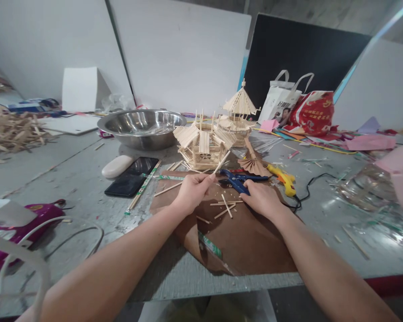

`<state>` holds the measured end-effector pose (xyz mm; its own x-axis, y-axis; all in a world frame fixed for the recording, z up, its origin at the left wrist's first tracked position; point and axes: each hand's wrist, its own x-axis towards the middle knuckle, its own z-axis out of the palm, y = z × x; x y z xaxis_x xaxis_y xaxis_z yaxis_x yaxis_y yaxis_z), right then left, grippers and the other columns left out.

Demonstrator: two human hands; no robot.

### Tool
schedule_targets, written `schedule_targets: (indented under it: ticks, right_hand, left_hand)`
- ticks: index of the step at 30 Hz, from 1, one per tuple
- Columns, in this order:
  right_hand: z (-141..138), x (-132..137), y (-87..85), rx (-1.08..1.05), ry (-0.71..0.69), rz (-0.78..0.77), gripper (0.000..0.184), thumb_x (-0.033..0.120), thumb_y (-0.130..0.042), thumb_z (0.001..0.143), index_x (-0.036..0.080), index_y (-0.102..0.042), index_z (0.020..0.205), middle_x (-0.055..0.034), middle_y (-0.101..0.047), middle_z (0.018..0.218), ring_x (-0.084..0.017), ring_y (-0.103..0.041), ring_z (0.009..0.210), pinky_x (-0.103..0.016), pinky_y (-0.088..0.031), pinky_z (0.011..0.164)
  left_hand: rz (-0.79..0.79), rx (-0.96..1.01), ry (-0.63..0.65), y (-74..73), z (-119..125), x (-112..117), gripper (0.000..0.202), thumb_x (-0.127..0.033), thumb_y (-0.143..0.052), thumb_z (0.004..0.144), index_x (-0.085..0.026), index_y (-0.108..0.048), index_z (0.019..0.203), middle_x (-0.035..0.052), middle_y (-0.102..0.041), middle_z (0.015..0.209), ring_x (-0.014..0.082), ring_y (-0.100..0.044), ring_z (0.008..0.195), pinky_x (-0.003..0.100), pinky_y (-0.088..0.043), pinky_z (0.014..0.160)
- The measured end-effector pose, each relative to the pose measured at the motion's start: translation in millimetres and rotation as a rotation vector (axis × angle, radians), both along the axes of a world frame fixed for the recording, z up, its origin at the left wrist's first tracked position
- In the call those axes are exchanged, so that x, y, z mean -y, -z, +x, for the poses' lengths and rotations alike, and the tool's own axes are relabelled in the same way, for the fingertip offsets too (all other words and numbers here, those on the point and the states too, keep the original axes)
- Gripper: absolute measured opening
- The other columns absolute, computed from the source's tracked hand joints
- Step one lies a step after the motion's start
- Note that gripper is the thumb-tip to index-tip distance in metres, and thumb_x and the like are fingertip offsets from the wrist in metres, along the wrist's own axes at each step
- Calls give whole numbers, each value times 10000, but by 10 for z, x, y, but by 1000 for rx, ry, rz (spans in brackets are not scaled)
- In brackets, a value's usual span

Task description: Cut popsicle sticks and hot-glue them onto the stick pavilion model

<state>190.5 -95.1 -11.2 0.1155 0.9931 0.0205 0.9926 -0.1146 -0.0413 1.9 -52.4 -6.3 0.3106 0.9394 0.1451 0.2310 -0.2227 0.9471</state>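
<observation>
My left hand [194, 190] is closed in a pinch on a thin wooden stick [220, 162] that points up and right toward a small house built of sticks [201, 145]. My right hand [263, 199] lies over the handles of blue pliers [237, 180] on a brown paper sheet [248, 237]; its fingers curl around them. Several loose cut sticks [225, 206] lie between my two hands. A second stick model with a pointed roof [239, 112] stands behind the house.
A steel bowl [143, 127] sits at the back left, with a black phone [132, 176] and a white oval case [117, 166] in front. A yellow glue gun [284, 180] with a black cord lies right. A stick pile [10, 129] lies far left; bags and coloured paper lie far right.
</observation>
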Motion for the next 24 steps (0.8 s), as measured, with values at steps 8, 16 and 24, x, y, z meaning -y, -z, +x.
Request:
schedule_targets:
  ticks: [8, 16, 24]
  right_hand:
    - [63, 14, -34, -142, 60, 252, 272, 327, -490, 697, 203, -509, 938, -89, -639, 827, -253, -604, 711, -303, -378, 538]
    - [191, 19, -190, -634, 128, 575, 171, 290, -513, 650, 187, -521, 786, -28, -591, 634, -179, -544, 576, -272, -374, 505]
    - [113, 85, -190, -1736, -176, 269, 133, 221, -530, 635, 203, -422, 710, 110, -360, 405, -36, -275, 256, -188, -155, 293]
  left_hand:
    - [38, 75, 25, -19, -26, 2, 376, -470, -474, 717, -126, -588, 616, -50, -395, 414, 37, -298, 362, 186, -227, 382]
    - [21, 115, -81, -50, -31, -5, 383, -486, -497, 692, -128, -560, 570, -63, -339, 349, 40, -272, 331, 191, -204, 364]
    - [16, 87, -160, -99, -31, 27, 404, -495, -484, 693, -114, -615, 677, -72, -337, 305, 47, -280, 313, 188, -207, 359]
